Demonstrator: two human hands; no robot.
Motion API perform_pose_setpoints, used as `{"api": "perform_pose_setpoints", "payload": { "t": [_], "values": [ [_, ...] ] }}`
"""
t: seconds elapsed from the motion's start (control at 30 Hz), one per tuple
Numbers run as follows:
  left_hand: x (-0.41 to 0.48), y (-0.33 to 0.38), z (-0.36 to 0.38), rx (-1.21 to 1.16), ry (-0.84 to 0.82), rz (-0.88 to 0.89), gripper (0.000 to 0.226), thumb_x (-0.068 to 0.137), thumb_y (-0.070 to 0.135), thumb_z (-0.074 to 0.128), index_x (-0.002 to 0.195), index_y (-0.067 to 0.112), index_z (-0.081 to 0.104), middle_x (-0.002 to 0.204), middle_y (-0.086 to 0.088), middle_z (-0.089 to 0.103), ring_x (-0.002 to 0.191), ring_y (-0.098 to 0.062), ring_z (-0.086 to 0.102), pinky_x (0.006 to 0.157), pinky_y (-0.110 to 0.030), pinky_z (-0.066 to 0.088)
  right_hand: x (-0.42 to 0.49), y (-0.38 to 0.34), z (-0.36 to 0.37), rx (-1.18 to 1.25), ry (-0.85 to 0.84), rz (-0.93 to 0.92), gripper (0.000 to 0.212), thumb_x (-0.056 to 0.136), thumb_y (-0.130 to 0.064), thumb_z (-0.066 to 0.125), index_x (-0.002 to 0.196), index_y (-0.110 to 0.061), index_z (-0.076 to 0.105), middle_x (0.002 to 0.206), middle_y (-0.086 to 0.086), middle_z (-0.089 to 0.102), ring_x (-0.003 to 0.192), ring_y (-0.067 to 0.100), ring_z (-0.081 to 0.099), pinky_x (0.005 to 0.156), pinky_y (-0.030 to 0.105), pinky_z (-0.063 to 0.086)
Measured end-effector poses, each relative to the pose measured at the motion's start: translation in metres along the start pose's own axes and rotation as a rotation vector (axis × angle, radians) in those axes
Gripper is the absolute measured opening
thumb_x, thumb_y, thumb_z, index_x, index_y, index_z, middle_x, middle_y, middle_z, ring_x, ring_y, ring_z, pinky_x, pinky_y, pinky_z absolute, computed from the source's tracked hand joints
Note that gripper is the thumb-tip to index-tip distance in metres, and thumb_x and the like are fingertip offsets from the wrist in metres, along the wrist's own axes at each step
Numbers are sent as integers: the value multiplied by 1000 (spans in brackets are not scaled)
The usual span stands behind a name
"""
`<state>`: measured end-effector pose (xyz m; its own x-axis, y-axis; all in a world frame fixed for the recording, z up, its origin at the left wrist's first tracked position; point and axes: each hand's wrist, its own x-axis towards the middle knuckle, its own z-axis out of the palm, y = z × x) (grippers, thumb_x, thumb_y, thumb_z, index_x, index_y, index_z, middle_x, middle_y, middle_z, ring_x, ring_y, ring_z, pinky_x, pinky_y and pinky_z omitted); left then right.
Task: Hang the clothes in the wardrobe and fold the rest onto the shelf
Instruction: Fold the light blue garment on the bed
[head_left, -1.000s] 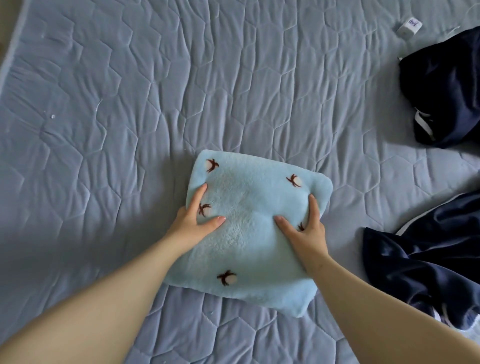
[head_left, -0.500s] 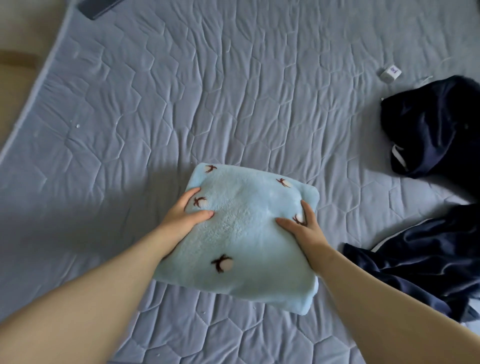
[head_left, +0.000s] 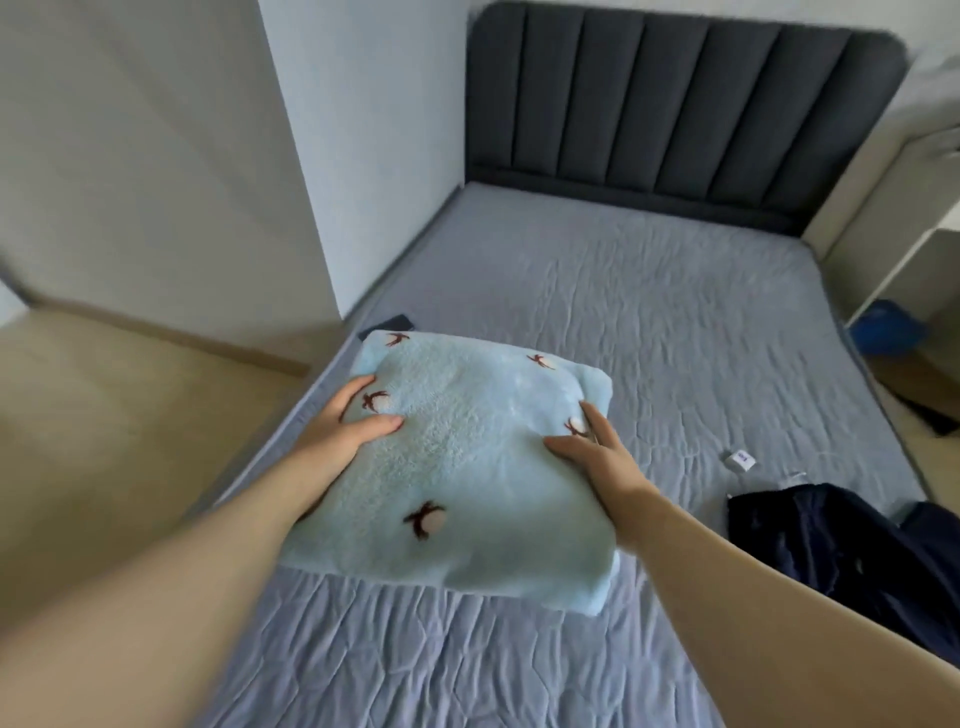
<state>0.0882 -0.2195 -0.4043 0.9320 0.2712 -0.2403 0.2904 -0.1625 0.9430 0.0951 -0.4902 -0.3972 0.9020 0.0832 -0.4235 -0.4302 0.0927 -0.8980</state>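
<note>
Two hands grip the folded light-blue fleece garment (head_left: 467, 467), one at each side: left hand (head_left: 343, 431) and right hand (head_left: 597, 457), thumbs on top, other fingers mostly hidden beneath. The garment is held over the near-left part of the bed (head_left: 649, 312). At near right lie dark navy clothes (head_left: 831, 545), with a small white box (head_left: 740, 460) just beyond them.

Grey bed (head_left: 649, 291) with dark headboard (head_left: 675, 104), white wall (head_left: 156, 156), beige floor (head_left: 104, 426).

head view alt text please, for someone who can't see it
The left hand and right hand hold a folded light blue fleece by its sides over a grey quilted bed. Dark navy clothes lie crumpled on its right side, a dark headboard behind.
</note>
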Motion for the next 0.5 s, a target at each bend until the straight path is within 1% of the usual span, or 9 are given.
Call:
{"api": "perform_pose_setpoints", "payload": {
  "t": [0.07,0.13,0.2,0.27,0.3,0.33,0.4,0.5],
  "values": [
    [-14,47,-35,-60,79,83,58,73,15,75,123,33,52,112,5,56,83,2,55,63,-16,41,-14,-49,24,-3,-68,-56,74,78,-14,69,139,-37,35,130,-2,49,105,27,59,91,44,48],
    [-27,84,-66,-88,110,117,62,64,24,80,117,38,52,109,9,57,86,2,56,63,-16,42,-27,-87,47,9,-138,-88,73,79,-13,67,140,-38,34,123,-8,51,104,23,59,92,43,47],
    [-45,122,-104,-100,148,144,67,52,37,77,113,44,51,102,17,56,87,-1,58,62,-19,43,-47,-126,75,15,-242,-125,70,82,-13,63,140,-38,33,111,-20,53,101,16,59,84,38,49],
    [-59,149,-138,-122,173,153,71,47,40,74,114,42,51,100,19,57,87,-3,59,62,-20,44,-66,-157,98,11,-330,-123,63,83,-16,60,135,-41,37,102,-25,57,93,12,63,71,32,50],
    [-69,163,-159,-129,195,169,74,47,40,74,117,39,51,100,18,57,87,-3,59,63,-21,44,-77,-174,112,3,-368,-132,58,83,-17,59,131,-44,40,100,-24,60,89,12,66,67,31,51],
    [-79,173,-176,-132,202,181,77,47,39,74,120,35,51,101,15,58,87,-3,59,64,-21,44,-89,-187,125,-6,-405,-146,54,83,-19,59,127,-45,43,100,-20,64,87,14,68,65,30,52],
    [-100,190,-215,-159,228,199,80,47,36,73,124,29,50,102,9,59,87,-7,60,66,-22,45,-114,-208,156,-22,-462,-170,50,82,-21,59,124,-45,46,104,-12,67,90,17,68,67,31,52],
    [-136,206,-276,-221,268,225,76,48,32,74,120,24,53,101,2,66,87,-16,66,69,-29,49,-152,-228,208,-32,-545,-218,45,81,-23,60,119,-45,51,97,-4,72,85,21,71,64,32,54]
  ]
}}
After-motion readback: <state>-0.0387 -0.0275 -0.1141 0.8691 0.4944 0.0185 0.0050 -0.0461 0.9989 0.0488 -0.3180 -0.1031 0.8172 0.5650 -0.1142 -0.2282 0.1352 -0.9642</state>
